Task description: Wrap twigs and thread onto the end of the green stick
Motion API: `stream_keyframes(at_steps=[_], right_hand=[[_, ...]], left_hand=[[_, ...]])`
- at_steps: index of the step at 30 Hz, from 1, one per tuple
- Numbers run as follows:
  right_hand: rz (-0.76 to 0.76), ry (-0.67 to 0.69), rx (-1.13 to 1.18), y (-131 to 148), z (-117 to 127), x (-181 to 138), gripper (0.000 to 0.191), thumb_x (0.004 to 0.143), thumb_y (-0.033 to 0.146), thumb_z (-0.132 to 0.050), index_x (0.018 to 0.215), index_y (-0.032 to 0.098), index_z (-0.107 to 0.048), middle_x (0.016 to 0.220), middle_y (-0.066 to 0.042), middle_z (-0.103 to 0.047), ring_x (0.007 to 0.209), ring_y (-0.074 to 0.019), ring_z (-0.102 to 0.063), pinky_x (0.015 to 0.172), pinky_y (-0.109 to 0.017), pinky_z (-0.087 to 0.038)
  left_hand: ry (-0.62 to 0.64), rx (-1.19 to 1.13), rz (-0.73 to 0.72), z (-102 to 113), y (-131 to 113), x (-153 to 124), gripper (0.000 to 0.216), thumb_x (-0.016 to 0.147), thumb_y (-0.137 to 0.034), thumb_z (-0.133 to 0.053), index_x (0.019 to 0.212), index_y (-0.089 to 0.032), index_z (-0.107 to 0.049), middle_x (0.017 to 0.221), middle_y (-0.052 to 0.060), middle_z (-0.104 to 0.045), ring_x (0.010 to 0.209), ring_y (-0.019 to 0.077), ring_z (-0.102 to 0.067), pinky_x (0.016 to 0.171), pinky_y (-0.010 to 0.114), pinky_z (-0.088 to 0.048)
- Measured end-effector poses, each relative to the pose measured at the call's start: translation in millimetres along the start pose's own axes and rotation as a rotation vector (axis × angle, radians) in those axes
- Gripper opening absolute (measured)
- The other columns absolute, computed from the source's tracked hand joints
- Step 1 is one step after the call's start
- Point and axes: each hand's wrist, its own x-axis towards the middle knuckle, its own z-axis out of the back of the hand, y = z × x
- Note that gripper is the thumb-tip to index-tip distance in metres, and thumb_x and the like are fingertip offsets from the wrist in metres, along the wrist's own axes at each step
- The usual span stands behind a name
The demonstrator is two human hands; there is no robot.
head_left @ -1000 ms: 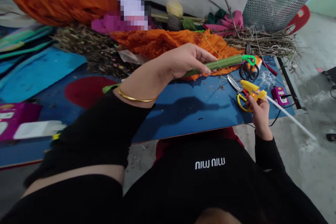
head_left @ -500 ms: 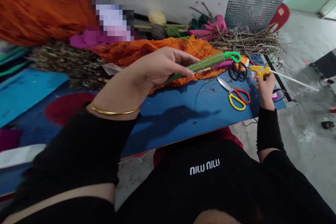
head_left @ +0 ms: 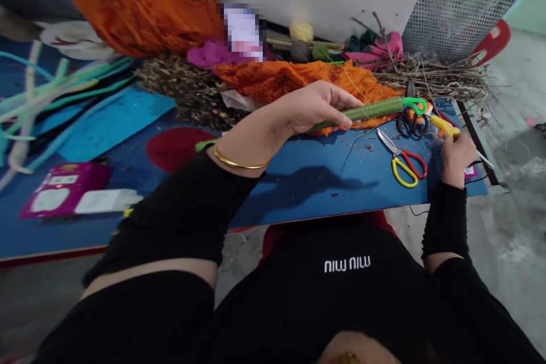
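My left hand (head_left: pixel 318 107) is closed around a stick wrapped in olive-green thread (head_left: pixel 377 111), holding it above the table. A bright green loop (head_left: pixel 414 105) sticks out of its right end, and its other end emerges behind my left wrist. At the right, my right hand (head_left: pixel 459 153) grips a yellow hot glue gun (head_left: pixel 446 126), with a whitish glue stick coming out of its back. The gun's front end lies near the green loop; I cannot tell if they touch. Below are scissors with red and yellow handles (head_left: pixel 405 162), lying partly open, and black-handled scissors (head_left: pixel 412 123).
Orange cloth (head_left: pixel 294 77) and a pile of dry twigs (head_left: pixel 439 81) lie along the back of the blue table (head_left: pixel 298 193). To the left are a purple box (head_left: pixel 63 190), a white bottle (head_left: pixel 106 201), a blue sheet (head_left: pixel 123 122) and a red round piece (head_left: pixel 173 148).
My view has swung left, bringing the purple box and colored strips into sight. The glue gun has tilted and come closer to the stick's looped end. My left hand keeps its hold.
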Motion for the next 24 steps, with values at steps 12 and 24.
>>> stream_keyframes(at_steps=[12,24], right_hand=[[0.265,-0.043,0.385,50.0,37.8,-49.0,0.034,0.1,0.041,-0.058,0.12,0.017,-0.071,0.126,-0.019,-0.075,0.122,-0.0327,-0.07,0.108,-0.052,-0.052],[0.376,0.495,1.316,122.7,38.2,-141.2,0.042,0.098,0.062,-0.065,0.082,0.024,-0.071,0.055,0.009,-0.045,0.046,-0.0096,-0.045,0.055,-0.027,-0.049]], left_hand=[[-0.008,0.057,-0.074,-1.0,-4.8,-1.4,0.039,0.074,-0.023,-0.075,0.112,-0.017,-0.084,0.084,0.006,-0.081,0.075,0.0189,-0.076,0.068,0.029,-0.059],[-0.095,-0.073,-0.012,-13.2,-9.7,0.2,0.04,0.068,-0.007,-0.074,0.106,-0.013,-0.082,0.095,0.005,-0.081,0.088,0.0184,-0.075,0.076,0.028,-0.059]])
